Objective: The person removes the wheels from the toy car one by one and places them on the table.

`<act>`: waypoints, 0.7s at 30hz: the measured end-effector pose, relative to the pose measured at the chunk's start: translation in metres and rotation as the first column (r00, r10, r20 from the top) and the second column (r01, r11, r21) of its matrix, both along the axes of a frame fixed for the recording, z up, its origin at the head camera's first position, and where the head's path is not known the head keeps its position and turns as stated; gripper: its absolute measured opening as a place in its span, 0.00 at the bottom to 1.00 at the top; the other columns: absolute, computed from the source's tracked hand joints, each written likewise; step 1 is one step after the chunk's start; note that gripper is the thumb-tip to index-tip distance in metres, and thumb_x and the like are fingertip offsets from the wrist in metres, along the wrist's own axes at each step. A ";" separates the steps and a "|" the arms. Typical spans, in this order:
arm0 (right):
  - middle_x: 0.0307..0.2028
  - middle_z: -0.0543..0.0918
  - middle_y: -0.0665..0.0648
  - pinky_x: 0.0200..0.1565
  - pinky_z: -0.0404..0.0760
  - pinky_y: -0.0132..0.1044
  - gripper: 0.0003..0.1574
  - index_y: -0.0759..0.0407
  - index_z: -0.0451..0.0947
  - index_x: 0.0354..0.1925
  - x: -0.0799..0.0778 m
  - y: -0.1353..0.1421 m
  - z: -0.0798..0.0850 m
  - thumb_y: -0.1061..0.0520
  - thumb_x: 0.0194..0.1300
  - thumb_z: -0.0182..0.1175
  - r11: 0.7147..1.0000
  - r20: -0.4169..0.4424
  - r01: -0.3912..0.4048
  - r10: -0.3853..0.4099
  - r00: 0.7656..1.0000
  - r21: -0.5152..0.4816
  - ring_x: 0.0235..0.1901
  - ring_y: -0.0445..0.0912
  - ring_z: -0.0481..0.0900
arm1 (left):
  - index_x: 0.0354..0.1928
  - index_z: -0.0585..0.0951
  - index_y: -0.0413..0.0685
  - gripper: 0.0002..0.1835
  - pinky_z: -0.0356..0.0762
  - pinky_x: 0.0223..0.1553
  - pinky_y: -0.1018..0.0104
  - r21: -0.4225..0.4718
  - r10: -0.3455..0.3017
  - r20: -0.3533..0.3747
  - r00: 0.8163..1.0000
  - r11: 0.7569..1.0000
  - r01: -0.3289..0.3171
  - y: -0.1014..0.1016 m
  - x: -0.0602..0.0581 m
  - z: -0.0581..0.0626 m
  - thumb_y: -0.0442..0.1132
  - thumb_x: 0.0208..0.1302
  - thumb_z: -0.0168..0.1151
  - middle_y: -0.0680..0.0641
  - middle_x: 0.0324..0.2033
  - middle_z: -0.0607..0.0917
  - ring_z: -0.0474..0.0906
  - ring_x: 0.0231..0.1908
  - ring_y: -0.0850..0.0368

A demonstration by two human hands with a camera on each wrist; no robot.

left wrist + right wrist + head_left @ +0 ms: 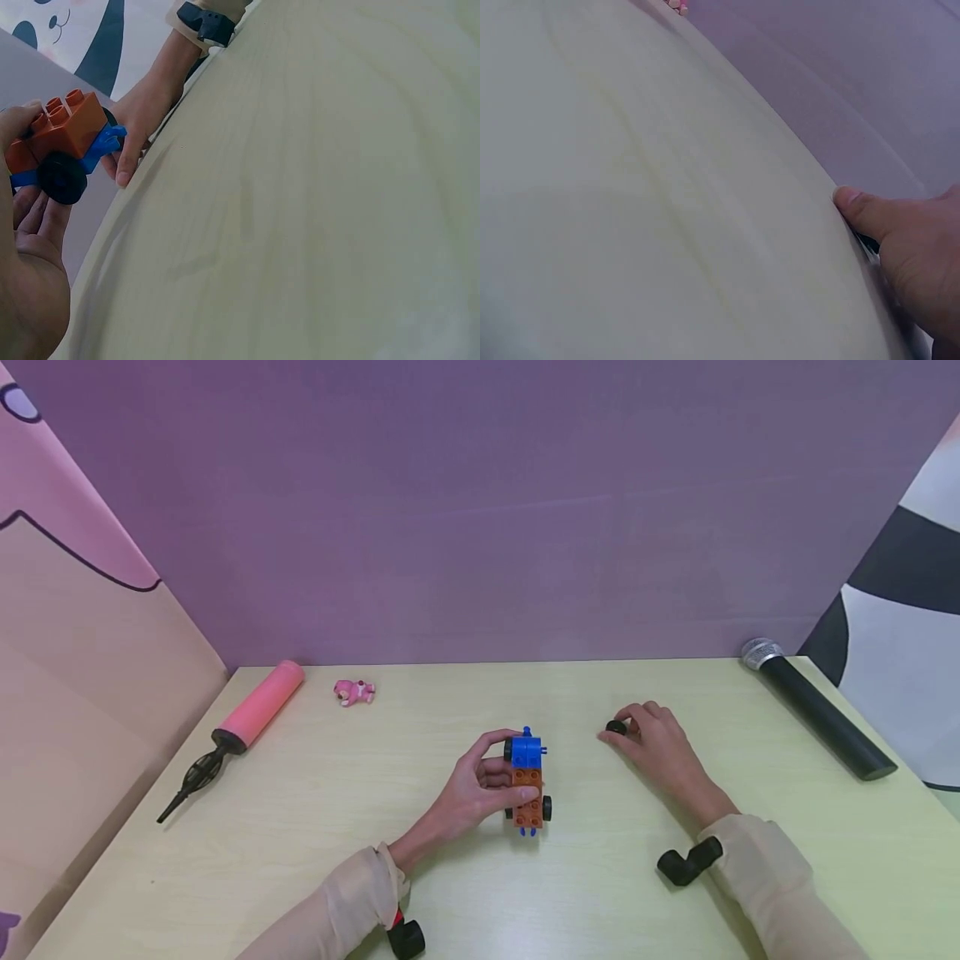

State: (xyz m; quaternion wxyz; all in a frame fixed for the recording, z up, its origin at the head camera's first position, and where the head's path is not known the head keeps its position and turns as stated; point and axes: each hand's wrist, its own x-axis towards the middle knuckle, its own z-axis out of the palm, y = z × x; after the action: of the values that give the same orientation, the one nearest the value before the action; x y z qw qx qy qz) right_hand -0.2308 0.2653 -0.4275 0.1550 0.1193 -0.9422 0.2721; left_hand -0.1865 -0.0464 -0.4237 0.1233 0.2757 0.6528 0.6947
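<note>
My left hand holds a toy car by its sides, the thumb lying across its orange studded block. Its front is blue, with a bare blue peg sticking out on the right. Black wheels show on the left and at the rear right; one wheel stands out in the left wrist view. Off to the right, my right hand pinches a small black wheel between thumb and fingers, low over the table. In the right wrist view, the thumb mostly hides that wheel.
A pink balloon pump with a black nozzle lies at the left. Near the back edge is a small pink bear figure. A black microphone lies along the right edge of the pale wooden table. A purple wall rises behind.
</note>
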 end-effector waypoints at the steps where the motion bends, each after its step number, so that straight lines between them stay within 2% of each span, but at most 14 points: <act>1: 0.37 0.77 0.63 0.46 0.74 0.59 0.21 0.69 0.80 0.47 0.000 0.000 0.000 0.52 0.68 0.71 1.000 -0.001 -0.002 0.002 1.000 0.000 0.44 0.64 0.73 | 0.73 0.66 0.49 0.37 0.83 0.51 0.60 0.000 -0.001 -0.001 1.000 1.000 0.001 0.000 0.000 0.000 0.37 0.66 0.72 0.46 0.39 0.88 0.86 0.38 0.53; 9: 0.38 0.77 0.64 0.47 0.74 0.59 0.23 0.69 0.79 0.48 -0.001 0.001 0.000 0.52 0.68 0.71 1.000 0.010 -0.006 0.006 1.000 0.005 0.45 0.65 0.73 | 0.73 0.66 0.48 0.37 0.83 0.50 0.60 0.011 -0.002 0.000 1.000 1.000 0.002 0.001 0.000 0.002 0.34 0.66 0.71 0.44 0.39 0.88 0.86 0.38 0.53; 16: 0.44 0.76 0.68 0.53 0.72 0.63 0.28 0.72 0.75 0.55 0.001 -0.001 0.003 0.50 0.71 0.69 1.000 0.077 -0.001 0.003 0.997 -0.024 0.51 0.67 0.70 | 0.73 0.66 0.46 0.36 0.83 0.51 0.59 0.012 0.005 -0.003 1.000 1.000 -0.005 0.001 0.000 0.003 0.32 0.66 0.70 0.43 0.41 0.89 0.86 0.40 0.53; 21: 0.52 0.71 0.72 0.51 0.73 0.61 0.31 0.74 0.72 0.59 0.006 -0.002 0.005 0.49 0.74 0.65 0.997 0.037 0.011 -0.008 0.999 -0.083 0.49 0.65 0.70 | 0.74 0.65 0.47 0.37 0.83 0.52 0.58 0.013 0.014 0.001 1.000 1.000 -0.014 0.000 -0.001 0.003 0.34 0.66 0.70 0.41 0.42 0.89 0.86 0.41 0.53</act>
State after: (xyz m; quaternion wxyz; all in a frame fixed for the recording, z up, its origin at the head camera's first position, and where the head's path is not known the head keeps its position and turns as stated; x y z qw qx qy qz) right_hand -0.2245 0.2637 -0.4226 0.1437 0.1035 -0.9333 0.3124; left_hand -0.1871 -0.0461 -0.4207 0.1170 0.2713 0.6502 0.7000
